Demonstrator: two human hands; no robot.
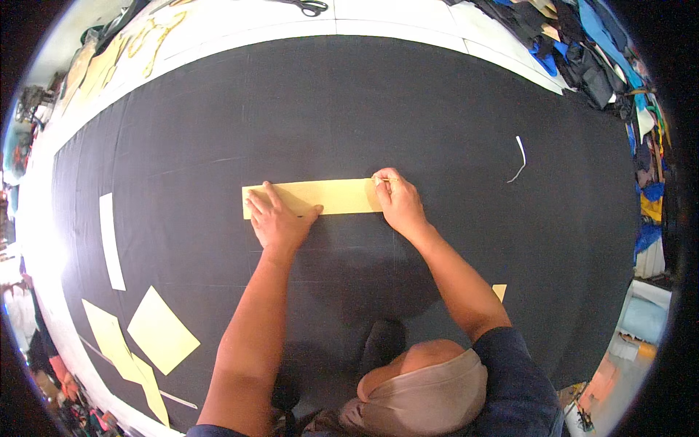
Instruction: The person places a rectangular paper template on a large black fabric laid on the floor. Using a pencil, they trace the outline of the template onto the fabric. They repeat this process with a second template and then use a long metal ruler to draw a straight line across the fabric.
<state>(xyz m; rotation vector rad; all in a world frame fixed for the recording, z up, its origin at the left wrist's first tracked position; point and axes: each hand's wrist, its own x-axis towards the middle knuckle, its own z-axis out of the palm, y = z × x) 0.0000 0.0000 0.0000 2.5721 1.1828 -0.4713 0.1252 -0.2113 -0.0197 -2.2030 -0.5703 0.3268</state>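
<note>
A long, narrow strip of yellow card (338, 197), like a pattern piece, lies flat on a large sheet of black fabric (328, 109). My left hand (277, 222) presses on the strip's left part with its fingers spread. At the strip's upper right corner, my right hand (397, 200) is closed in a pinch. A small pale piece, seemingly tailor's chalk (378, 180), shows at its fingertips, mostly hidden by them. Faint light lines run across the fabric around the strip.
More yellow card pieces (164, 331) lie at the lower left, near a white strip (111, 240). A white ribbon scrap (520, 156) rests at the right. Beyond the fabric are black-handled scissors (313, 8), a yellow tape measure (160, 40) and heaped cloth (582, 62).
</note>
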